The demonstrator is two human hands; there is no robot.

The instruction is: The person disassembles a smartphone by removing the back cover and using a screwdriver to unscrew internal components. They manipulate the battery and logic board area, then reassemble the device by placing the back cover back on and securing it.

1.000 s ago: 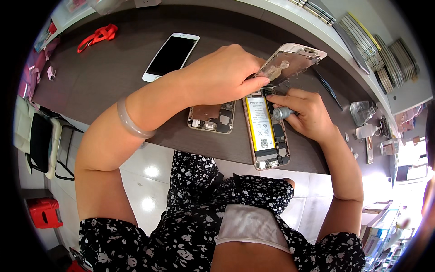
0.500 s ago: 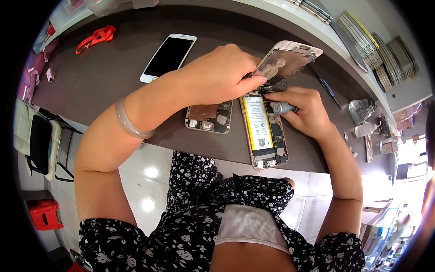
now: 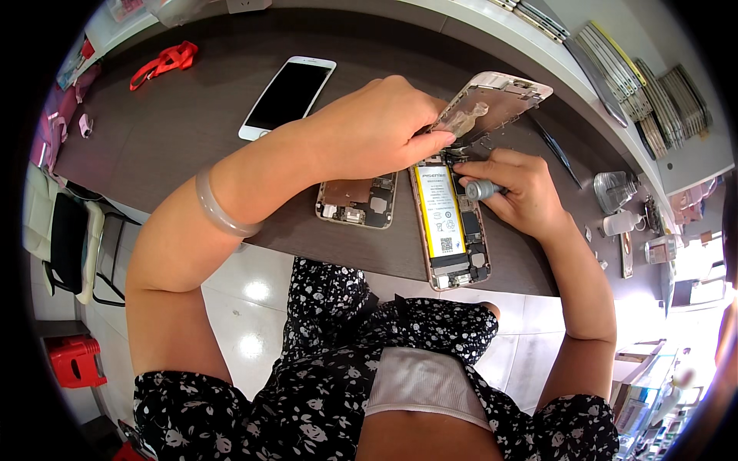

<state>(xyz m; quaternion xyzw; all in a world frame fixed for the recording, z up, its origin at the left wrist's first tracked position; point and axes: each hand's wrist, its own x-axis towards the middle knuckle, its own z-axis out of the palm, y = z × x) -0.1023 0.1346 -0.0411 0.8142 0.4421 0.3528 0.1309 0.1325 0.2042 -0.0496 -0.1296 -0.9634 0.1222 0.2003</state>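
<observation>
Pointing lengthwise away, opened phone (image 3: 442,215)

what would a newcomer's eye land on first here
Probably the opened phone near the desk's front edge, its white battery edged in bright yellow. Above its far end, the left hand holds the tilted screen panel, while the right hand holds a grey-ended tool. The red strap stands out at the desk's far left.

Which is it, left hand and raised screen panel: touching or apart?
Touching. The head view shows the left hand pinching the raised screen panel by its edge, thumb in front.
</observation>
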